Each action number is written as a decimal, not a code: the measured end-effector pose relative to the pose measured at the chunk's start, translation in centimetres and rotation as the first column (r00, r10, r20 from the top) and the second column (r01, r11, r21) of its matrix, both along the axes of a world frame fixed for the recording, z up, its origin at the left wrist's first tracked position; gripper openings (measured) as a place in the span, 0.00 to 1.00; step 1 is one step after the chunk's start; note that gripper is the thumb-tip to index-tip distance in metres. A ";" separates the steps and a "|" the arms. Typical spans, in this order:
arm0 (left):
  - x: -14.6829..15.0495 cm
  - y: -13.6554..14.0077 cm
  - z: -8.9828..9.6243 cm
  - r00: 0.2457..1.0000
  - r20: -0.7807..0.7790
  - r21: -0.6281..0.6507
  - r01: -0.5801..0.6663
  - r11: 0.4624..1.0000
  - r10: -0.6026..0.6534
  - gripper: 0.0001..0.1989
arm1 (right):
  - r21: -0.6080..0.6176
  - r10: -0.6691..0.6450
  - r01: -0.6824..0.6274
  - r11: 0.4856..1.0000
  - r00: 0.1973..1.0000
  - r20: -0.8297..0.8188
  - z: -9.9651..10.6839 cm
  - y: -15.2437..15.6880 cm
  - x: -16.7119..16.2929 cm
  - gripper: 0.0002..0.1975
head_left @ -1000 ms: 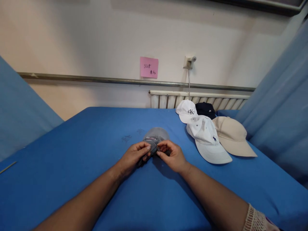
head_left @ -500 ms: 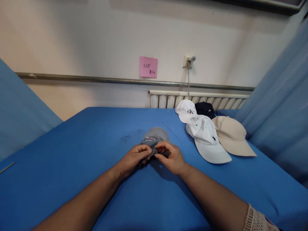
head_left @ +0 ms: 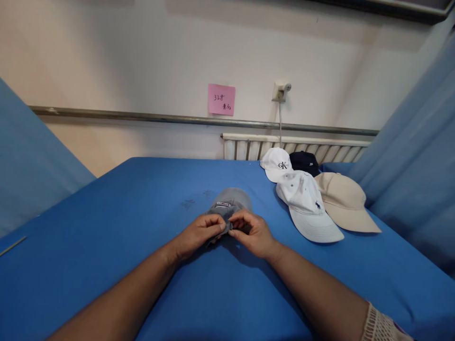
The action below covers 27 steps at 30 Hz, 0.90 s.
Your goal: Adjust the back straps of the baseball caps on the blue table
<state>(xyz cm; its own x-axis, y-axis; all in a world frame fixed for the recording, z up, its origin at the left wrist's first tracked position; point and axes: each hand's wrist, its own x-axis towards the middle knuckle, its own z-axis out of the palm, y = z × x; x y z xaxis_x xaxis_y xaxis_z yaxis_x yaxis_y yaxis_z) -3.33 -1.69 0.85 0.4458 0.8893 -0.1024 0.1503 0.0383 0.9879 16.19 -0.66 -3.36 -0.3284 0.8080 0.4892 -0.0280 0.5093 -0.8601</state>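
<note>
A grey baseball cap (head_left: 232, 195) lies on the blue-covered table (head_left: 117, 213), its brim facing the wall and a small label on its front. My left hand (head_left: 201, 232) pinches the near edge of the cap between thumb and fingers. From the other side, my right hand (head_left: 254, 233) grips the same near edge, thumb and index finger closed close to the left fingertips. The fingers cover the part of the cap between them, so its detail is hidden.
To the right sit a white cap with black letters (head_left: 276, 163), a dark navy cap (head_left: 304, 162), a pale cap with a small horse emblem (head_left: 305, 203) and a beige cap (head_left: 344, 199). A thin stick (head_left: 13, 245) lies far left. Blue curtains (head_left: 408, 156) flank the table.
The view has shifted slightly. Both hands stay at the cap's near edge, with the fingertips moved only a little.
</note>
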 end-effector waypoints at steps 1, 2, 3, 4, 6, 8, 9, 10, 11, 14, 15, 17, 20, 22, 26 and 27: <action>-0.1 0.0 0.0 1.000 -0.010 0.011 0.012 1.000 -0.012 0.14 | -0.007 0.011 -0.011 1.000 1.000 -0.001 0.0 0.0 0.0 0.10; -0.1 0.0 0.1 1.000 -0.021 0.021 0.021 1.000 -0.021 0.14 | -0.011 0.022 -0.022 1.000 1.000 -0.002 0.1 0.0 0.1 0.10; -0.1 0.0 0.1 0.999 -0.031 0.030 0.026 0.999 -0.025 0.15 | -0.011 0.033 -0.033 0.999 0.999 0.002 0.1 0.0 0.1 0.10; -0.1 -0.1 0.2 0.999 -0.042 0.039 0.026 0.999 -0.025 0.15 | -0.005 0.042 -0.042 0.999 0.999 0.008 0.2 0.0 0.1 0.10; -0.1 -0.1 0.3 0.998 -0.066 0.049 0.014 0.999 -0.011 0.15 | 0.019 0.050 -0.050 0.999 0.999 0.019 0.3 0.0 0.2 0.10; 0.0 -0.1 0.2 0.997 -0.069 0.049 -0.015 0.999 0.019 0.14 | 0.034 0.044 -0.045 0.998 0.999 0.020 0.4 0.1 0.2 0.11; 0.1 -0.1 0.1 0.998 -0.052 0.046 -0.037 0.998 0.039 0.14 | 0.031 0.040 -0.040 0.999 0.999 0.020 0.4 0.1 0.2 0.10; 0.1 -0.1 0.0 0.998 -0.023 0.042 -0.060 0.997 0.061 0.13 | 0.019 0.036 -0.037 0.999 0.999 0.019 0.3 0.1 0.2 0.10; 0.2 -0.1 -0.1 0.997 0.011 0.037 -0.081 0.996 0.081 0.13 | -0.002 0.035 -0.035 0.999 0.999 0.017 0.3 0.1 0.1 0.11; 0.4 0.0 -0.4 0.991 0.072 0.027 -0.114 0.993 0.112 0.14 | -0.091 0.027 -0.026 0.996 1.000 0.001 0.1 0.0 0.0 0.13; 0.4 0.0 -0.4 0.991 0.076 0.031 -0.116 0.993 0.113 0.14 | -0.115 0.020 -0.020 0.993 1.000 -0.006 0.1 -0.1 0.0 0.14; 0.5 0.0 -0.5 0.990 0.082 0.055 -0.116 0.992 0.111 0.14 | -0.145 0.008 -0.011 0.989 1.000 -0.022 0.1 -0.2 -0.1 0.15; 0.5 -0.1 -0.4 0.991 0.102 0.106 -0.098 0.990 0.087 0.14 | -0.171 -0.002 -0.006 0.985 0.999 -0.049 0.3 -0.3 -0.2 0.18; 0.4 -0.1 -0.3 0.993 0.098 0.139 -0.082 0.987 0.068 0.15 | -0.185 -0.015 0.004 0.983 0.998 -0.055 0.4 -0.3 -0.3 0.19; 0.2 -0.2 0.0 0.999 0.023 0.186 -0.043 0.982 0.039 0.19 | -0.204 -0.053 0.043 0.978 0.998 -0.045 0.6 -0.2 -0.4 0.18; 0.2 -0.2 0.1 0.999 -0.004 0.196 -0.034 0.980 0.036 0.19 | -0.205 -0.064 0.057 0.977 0.997 -0.031 0.5 -0.2 -0.4 0.17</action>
<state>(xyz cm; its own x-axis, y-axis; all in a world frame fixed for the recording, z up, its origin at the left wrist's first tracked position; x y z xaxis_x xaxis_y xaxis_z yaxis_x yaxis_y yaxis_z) -3.11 -1.94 0.90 0.4138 0.9075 0.0722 0.1596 -0.1504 0.9757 15.81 -0.85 -2.82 -0.2606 0.9098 0.3229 -0.0365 0.3249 -0.9450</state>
